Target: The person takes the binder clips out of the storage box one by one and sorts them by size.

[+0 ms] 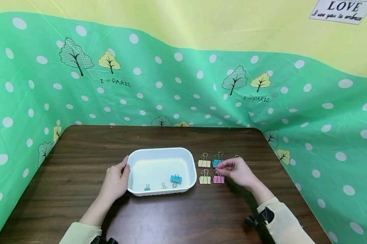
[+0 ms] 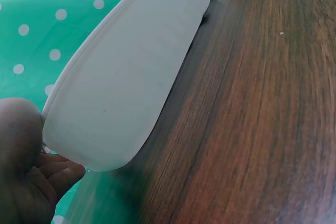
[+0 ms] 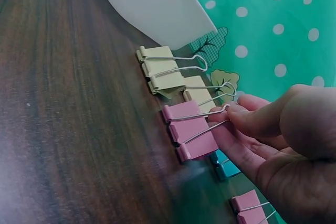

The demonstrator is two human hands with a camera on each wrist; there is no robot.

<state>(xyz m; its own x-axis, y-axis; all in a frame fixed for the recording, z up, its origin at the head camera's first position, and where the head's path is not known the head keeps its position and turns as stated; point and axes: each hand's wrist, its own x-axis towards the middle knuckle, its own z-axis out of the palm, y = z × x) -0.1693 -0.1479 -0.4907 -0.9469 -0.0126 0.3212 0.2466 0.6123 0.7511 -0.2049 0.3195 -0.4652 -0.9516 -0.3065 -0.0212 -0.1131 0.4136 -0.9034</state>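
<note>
A white tray [image 1: 159,194] sits on the table, its left end gripped by my left hand [image 1: 115,178], thumb at the rim and fingers along the outer wall in the left wrist view. My right hand [image 1: 236,171] pinches the wire handles of a pink binder clip [image 3: 190,132], which is the front one just right of the tray. Beside it stand a front yellow binder clip [image 1: 204,180], a back yellow binder clip [image 1: 204,164] and a blue binder clip [image 1: 216,163]. A second pink binder clip [image 3: 249,206] shows below the hand in the right wrist view.
Inside the tray lie a larger blue binder clip [image 1: 176,178], a small blue clip [image 1: 147,187] and a small yellow clip [image 1: 163,186]. The dark wooden table [image 1: 165,220] meets a green dotted cloth [image 1: 183,88] at its back and sides.
</note>
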